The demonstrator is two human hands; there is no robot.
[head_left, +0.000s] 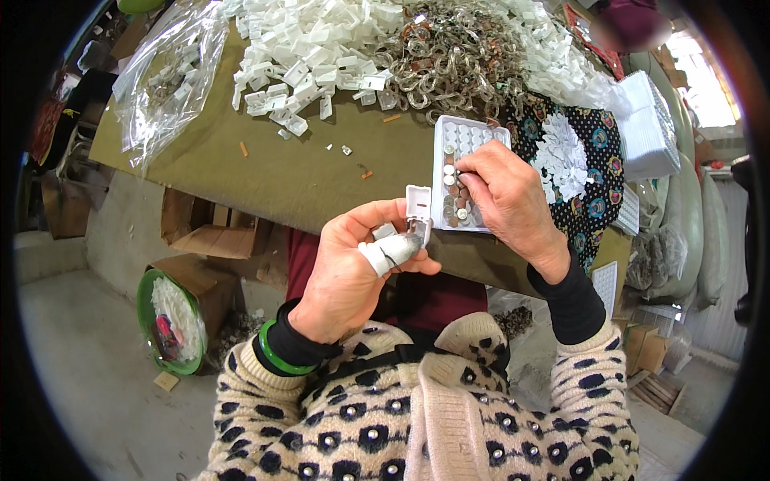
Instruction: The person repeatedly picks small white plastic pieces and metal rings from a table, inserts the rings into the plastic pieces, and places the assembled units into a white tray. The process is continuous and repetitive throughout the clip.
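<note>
My left hand is closed round a small white plastic case whose lid stands up. A white wrapping with a grey tip covers one of its digits. Just right of the case lies a white tray with rows of round pockets. Silver button cells sit in its near left part. My right hand reaches over the tray, thumb and forefinger pinched together at the cells. Whatever is between those fingertips is hidden.
White plastic cases and clear curled pieces are heaped at the table's far side. A clear bag lies far left. White pieces rest on patterned cloth, beside stacked white trays. A green basin stands on the floor.
</note>
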